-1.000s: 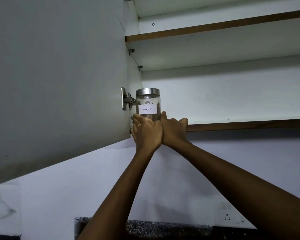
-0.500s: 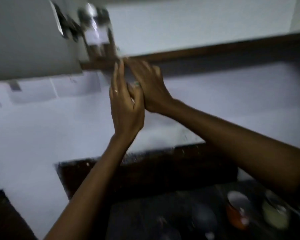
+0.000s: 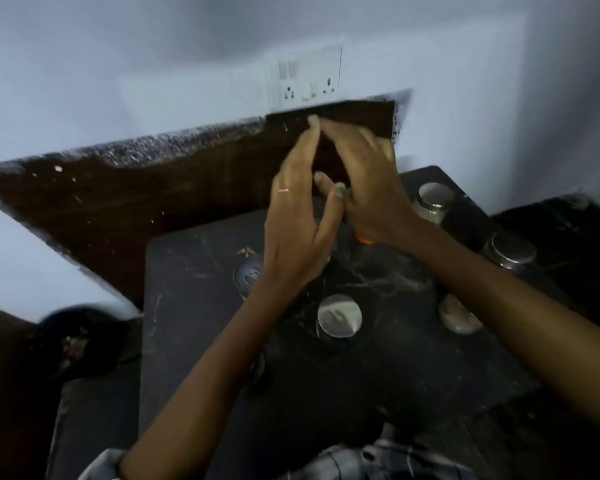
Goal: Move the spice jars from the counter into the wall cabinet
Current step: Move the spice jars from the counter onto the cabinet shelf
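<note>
Several glass spice jars with silver lids stand on the dark counter (image 3: 413, 368). One jar (image 3: 339, 315) is in the middle, another jar (image 3: 459, 317) sits to its right, and two more, a pale-filled jar (image 3: 433, 202) and a dark jar (image 3: 510, 252), stand at the back right. A further lid (image 3: 246, 277) shows beside my left wrist. My left hand (image 3: 298, 220) and my right hand (image 3: 368, 188) hover side by side above the counter, fingers loosely spread, holding nothing. An orange bit (image 3: 364, 239) peeks from under my right hand. The wall cabinet is out of view. The picture is blurred.
A dark stone backsplash (image 3: 153, 181) runs behind the counter, with a white socket plate (image 3: 305, 81) on the wall above it. A dark shape (image 3: 80, 337) lies off the counter's left edge. A lower dark surface (image 3: 568, 230) adjoins on the right.
My view has swung down from the cabinet shelf to the counter. Both hands let go of the jar left on the shelf and came down together, empty.
</note>
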A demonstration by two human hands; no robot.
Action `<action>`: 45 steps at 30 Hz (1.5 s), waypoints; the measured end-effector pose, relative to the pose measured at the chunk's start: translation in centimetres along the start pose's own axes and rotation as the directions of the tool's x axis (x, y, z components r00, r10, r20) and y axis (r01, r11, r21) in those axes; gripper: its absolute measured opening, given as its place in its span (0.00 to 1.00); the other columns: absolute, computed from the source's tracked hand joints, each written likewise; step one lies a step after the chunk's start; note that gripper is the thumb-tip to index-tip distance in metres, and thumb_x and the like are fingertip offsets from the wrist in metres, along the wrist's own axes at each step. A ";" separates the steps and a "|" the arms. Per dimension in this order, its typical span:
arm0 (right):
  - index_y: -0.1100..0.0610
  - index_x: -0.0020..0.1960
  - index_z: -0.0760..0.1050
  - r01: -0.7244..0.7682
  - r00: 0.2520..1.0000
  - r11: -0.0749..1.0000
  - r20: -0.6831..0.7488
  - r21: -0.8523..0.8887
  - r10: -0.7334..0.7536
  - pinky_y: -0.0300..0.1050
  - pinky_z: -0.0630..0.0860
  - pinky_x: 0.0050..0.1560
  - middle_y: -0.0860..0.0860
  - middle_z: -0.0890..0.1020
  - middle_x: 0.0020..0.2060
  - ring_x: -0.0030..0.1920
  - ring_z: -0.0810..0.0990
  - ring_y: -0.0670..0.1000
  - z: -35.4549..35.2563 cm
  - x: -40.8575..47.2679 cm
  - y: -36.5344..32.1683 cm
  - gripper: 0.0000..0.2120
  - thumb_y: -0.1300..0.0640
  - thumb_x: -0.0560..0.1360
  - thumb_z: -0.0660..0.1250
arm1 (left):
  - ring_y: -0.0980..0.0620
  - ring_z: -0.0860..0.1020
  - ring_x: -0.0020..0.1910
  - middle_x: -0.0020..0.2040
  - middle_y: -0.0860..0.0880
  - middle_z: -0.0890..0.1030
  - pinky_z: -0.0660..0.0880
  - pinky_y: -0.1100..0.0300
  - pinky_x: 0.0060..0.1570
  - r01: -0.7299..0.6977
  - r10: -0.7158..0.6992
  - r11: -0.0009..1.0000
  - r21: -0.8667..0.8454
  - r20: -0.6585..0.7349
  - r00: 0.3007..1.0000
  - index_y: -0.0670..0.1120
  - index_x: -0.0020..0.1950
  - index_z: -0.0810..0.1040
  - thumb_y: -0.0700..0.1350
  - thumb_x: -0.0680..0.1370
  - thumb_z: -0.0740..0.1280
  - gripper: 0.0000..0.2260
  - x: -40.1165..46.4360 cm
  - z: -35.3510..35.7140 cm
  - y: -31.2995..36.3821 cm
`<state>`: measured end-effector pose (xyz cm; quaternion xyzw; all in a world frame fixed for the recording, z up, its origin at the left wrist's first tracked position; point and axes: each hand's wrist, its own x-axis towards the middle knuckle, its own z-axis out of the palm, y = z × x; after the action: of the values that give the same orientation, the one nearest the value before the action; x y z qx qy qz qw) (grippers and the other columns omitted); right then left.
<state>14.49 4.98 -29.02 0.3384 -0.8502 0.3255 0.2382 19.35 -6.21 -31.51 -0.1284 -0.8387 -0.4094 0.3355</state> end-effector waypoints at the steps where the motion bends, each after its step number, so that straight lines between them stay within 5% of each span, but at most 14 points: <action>1: 0.56 0.71 0.64 -0.030 0.999 1.000 0.028 0.006 0.030 0.39 0.58 0.59 0.50 0.72 0.67 0.65 0.67 0.47 0.5 -1.6 0.8 0.25 0.56 0.76 0.63 | 0.54 0.60 0.74 0.76 0.47 0.61 0.60 0.59 0.72 0.025 -0.025 1.000 -0.008 0.047 0.999 0.43 0.77 0.55 0.48 0.81 0.57 0.26 -1.3 0.8 -0.5; 4: 0.60 0.71 0.64 -0.136 0.975 0.990 0.180 0.036 0.127 0.32 0.56 0.64 0.55 0.73 0.66 0.65 0.70 0.52 2.6 -6.7 2.9 0.26 0.60 0.74 0.64 | 0.55 0.63 0.73 0.75 0.50 0.62 0.60 0.68 0.68 0.213 -0.197 0.976 -0.044 0.238 0.951 0.51 0.77 0.51 0.49 0.81 0.56 0.26 -6.0 3.0 -2.4; 6: 0.61 0.71 0.63 -0.220 0.930 0.975 0.307 0.032 0.200 0.41 0.59 0.70 0.58 0.72 0.66 0.66 0.71 0.55 3.9 -9.9 4.3 0.28 0.62 0.72 0.65 | 0.53 0.64 0.72 0.75 0.48 0.63 0.62 0.63 0.70 0.340 -0.300 0.940 -0.036 0.394 0.869 0.52 0.77 0.51 0.44 0.80 0.57 0.27 -9.1 4.0 -4.1; 9: 0.51 0.75 0.54 -0.339 0.747 0.937 0.583 -0.079 0.319 0.60 0.64 0.68 0.53 0.64 0.72 0.71 0.65 0.56 5.6 -14.1 6.8 0.36 0.54 0.71 0.66 | 0.49 0.62 0.74 0.76 0.45 0.61 0.61 0.51 0.73 0.416 -0.408 0.900 0.131 0.592 0.695 0.50 0.78 0.50 0.38 0.76 0.63 0.34 -13.1 4.8 -6.7; 12: 0.50 0.76 0.49 -0.390 0.529 0.910 0.774 -0.142 0.348 0.61 0.60 0.70 0.52 0.58 0.75 0.74 0.58 0.56 7.5 -16.8 8.3 0.43 0.60 0.68 0.69 | 0.47 0.58 0.75 0.77 0.44 0.57 0.58 0.54 0.74 0.478 -0.435 0.863 0.160 0.718 0.544 0.46 0.78 0.46 0.38 0.71 0.70 0.43 -15.3 5.0 -8.4; 15: 0.47 0.76 0.44 -0.498 0.404 0.855 0.834 -0.143 0.374 0.61 0.61 0.70 0.53 0.59 0.75 0.73 0.61 0.57 8.7 -18.4 8.9 0.50 0.58 0.65 0.72 | 0.50 0.57 0.75 0.77 0.46 0.55 0.57 0.58 0.73 0.546 -0.461 0.819 0.176 0.768 0.444 0.46 0.78 0.41 0.43 0.68 0.76 0.52 -16.1 5.4 -8.8; 18: 0.44 0.74 0.47 -0.570 0.414 0.816 0.825 -0.096 0.386 0.58 0.68 0.66 0.53 0.69 0.69 0.68 0.70 0.55 9.2 -18.9 9.0 0.50 0.54 0.63 0.75 | 0.52 0.67 0.69 0.72 0.48 0.65 0.66 0.56 0.68 0.661 -0.580 0.711 0.240 0.732 0.358 0.45 0.77 0.46 0.43 0.63 0.80 0.53 -16.0 7.4 -8.4; 21: 0.47 0.69 0.59 -0.589 0.464 0.806 0.791 -0.060 0.398 0.53 0.74 0.60 0.51 0.76 0.61 0.61 0.76 0.53 9.5 -19.0 9.2 0.42 0.52 0.61 0.77 | 0.54 0.74 0.59 0.62 0.49 0.73 0.71 0.64 0.59 0.763 -0.772 0.524 0.377 0.588 0.240 0.43 0.72 0.63 0.44 0.66 0.78 0.39 -15.6 8.6 -8.2; 24: 0.48 0.68 0.62 -0.615 0.458 0.789 0.809 -0.010 0.367 0.50 0.74 0.60 0.48 0.76 0.62 0.61 0.75 0.49 8.4 -18.1 9.3 0.43 0.53 0.58 0.79 | 0.57 0.75 0.57 0.58 0.53 0.75 0.70 0.66 0.56 0.743 -0.613 0.660 0.110 0.651 0.448 0.48 0.66 0.68 0.42 0.61 0.80 0.37 -15.7 7.6 -8.4; 28: 0.51 0.68 0.64 -0.643 0.526 0.757 0.785 0.115 0.328 0.46 0.71 0.62 0.48 0.74 0.63 0.62 0.73 0.48 6.0 -14.2 9.3 0.41 0.58 0.59 0.80 | 0.58 0.75 0.60 0.61 0.53 0.76 0.71 0.62 0.61 0.734 -0.526 0.663 -0.146 0.607 0.596 0.51 0.64 0.69 0.39 0.61 0.80 0.35 -12.4 5.7 -7.9; 33: 0.54 0.69 0.65 -0.621 0.663 0.722 0.696 0.304 0.277 0.38 0.73 0.60 0.47 0.75 0.62 0.60 0.75 0.43 2.3 -7.3 8.0 0.41 0.57 0.61 0.79 | 0.64 0.77 0.56 0.59 0.57 0.77 0.75 0.69 0.54 0.723 -0.547 0.648 -0.240 0.514 0.661 0.53 0.65 0.68 0.44 0.65 0.78 0.32 -5.7 3.8 -7.6; 36: 0.50 0.68 0.67 -0.580 0.746 0.716 0.606 0.388 0.276 0.26 0.73 0.48 0.40 0.77 0.56 0.53 0.76 0.35 0.1 -3.0 6.8 0.37 0.53 0.62 0.79 | 0.66 0.78 0.54 0.56 0.59 0.78 0.75 0.72 0.47 0.678 -0.537 0.640 -0.363 0.419 0.732 0.55 0.62 0.70 0.46 0.68 0.76 0.26 -1.3 2.3 -6.0; 42: 0.48 0.66 0.70 -0.431 0.887 0.671 0.418 0.603 0.194 0.44 0.76 0.59 0.46 0.79 0.59 0.61 0.77 0.47 -3.7 4.0 4.4 0.32 0.52 0.64 0.77 | 0.56 0.80 0.56 0.58 0.50 0.80 0.78 0.64 0.50 0.524 -0.440 0.665 -0.531 0.288 0.850 0.48 0.64 0.72 0.51 0.66 0.72 0.27 6.8 -1.3 -1.4; 45: 0.45 0.64 0.71 -0.354 0.931 0.651 0.319 0.671 0.177 0.41 0.78 0.56 0.45 0.80 0.58 0.59 0.78 0.44 -5.5 6.9 3.1 0.31 0.46 0.63 0.75 | 0.53 0.81 0.55 0.58 0.50 0.81 0.80 0.59 0.51 0.450 -0.412 0.718 -0.530 0.198 0.890 0.49 0.64 0.73 0.56 0.65 0.71 0.29 10.5 -2.4 1.3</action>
<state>8.75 7.76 -22.22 0.3097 -0.7162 0.6223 -0.0617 13.28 -7.93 -22.65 -0.0362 -0.6973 -0.7000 0.1500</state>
